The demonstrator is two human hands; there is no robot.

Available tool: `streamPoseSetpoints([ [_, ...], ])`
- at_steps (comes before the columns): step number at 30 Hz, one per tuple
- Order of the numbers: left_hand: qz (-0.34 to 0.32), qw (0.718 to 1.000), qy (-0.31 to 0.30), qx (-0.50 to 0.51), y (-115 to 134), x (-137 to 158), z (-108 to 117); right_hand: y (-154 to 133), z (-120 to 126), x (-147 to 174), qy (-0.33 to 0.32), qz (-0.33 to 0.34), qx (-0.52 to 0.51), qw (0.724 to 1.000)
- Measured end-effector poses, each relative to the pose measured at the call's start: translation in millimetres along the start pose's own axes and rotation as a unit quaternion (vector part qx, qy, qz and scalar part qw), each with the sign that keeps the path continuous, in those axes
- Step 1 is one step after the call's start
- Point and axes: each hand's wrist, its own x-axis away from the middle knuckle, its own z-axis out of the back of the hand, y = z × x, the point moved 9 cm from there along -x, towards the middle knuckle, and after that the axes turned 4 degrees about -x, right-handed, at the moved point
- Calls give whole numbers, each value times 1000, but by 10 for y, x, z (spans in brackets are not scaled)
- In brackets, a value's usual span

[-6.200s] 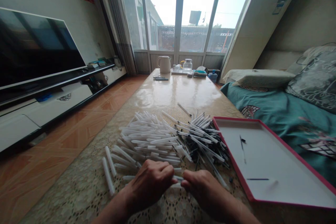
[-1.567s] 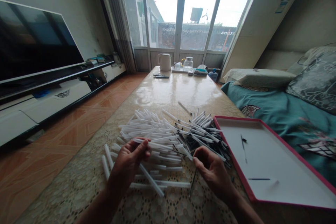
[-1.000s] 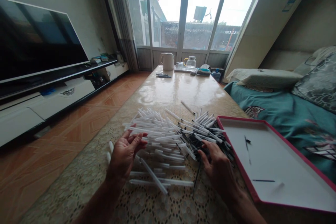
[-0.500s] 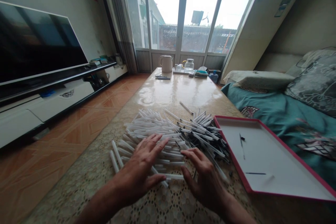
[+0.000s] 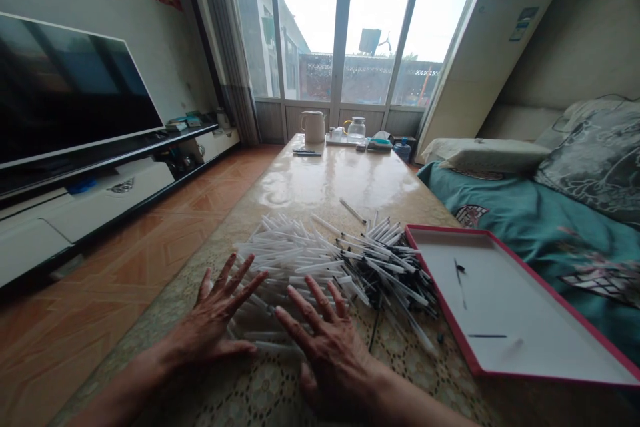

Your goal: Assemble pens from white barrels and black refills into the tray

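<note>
A heap of white translucent pen barrels [image 5: 287, 243] lies on the table. My left hand [image 5: 213, 320] is spread with its fingers apart at the heap's left edge. Palm down, my right hand [image 5: 327, 333] rests over the near side of the same heap, its fingers also spread. Neither hand grips anything; some barrels are hidden beneath the fingers. To the right of the white heap, touching it, is a pile of pen parts with black tips [image 5: 395, 267]. A small black cap [image 5: 440, 338] sits apart near that pile.
A shallow white tray with a red rim [image 5: 453, 320] stands at the right, holding a few pen parts. At the table's [image 5: 320, 180] far end are a beige kettle [image 5: 314, 127] and a glass jug [image 5: 357, 128]. A sofa [image 5: 505, 203] borders the right side.
My left hand has moved left off the middle of the barrels and spread its fingers. My right hand has shifted left and opened flat over the heap. The view has tilted slightly.
</note>
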Motion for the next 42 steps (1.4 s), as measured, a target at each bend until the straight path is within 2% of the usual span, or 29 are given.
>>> streamPoseSetpoints([
  [6, -41, 998, 40, -2, -17, -356, -27, 202, -161, -171, 1, -28, 24, 999],
  [11, -69, 995, 73, -9, 8, -483, 10, 341, -246, -163, 14, -29, 43, 999],
  [14, -20, 991, 131, -27, -94, -499, 90, 367, -249, -158, 28, -33, 51, 998],
  [17, 102, 979, 171, -48, -343, -521, 127, 369, -236, -162, 41, -39, 55, 997],
  [20, 232, 963, 135, -12, -610, -575, 21, 368, -227, -176, 48, -38, 61, 996],
  [22, 276, 955, 103, 41, -698, -636, -72, 381, -222, -190, 52, -39, 67, 996],
  [28, 246, 951, 93, 162, -617, -920, -143, 464, -203, -246, 58, -45, 81, 994],
  [42, 266, 939, 85, 200, -510, -1422, -161, 772, -35, -470, 92, -69, 119, 986],
])
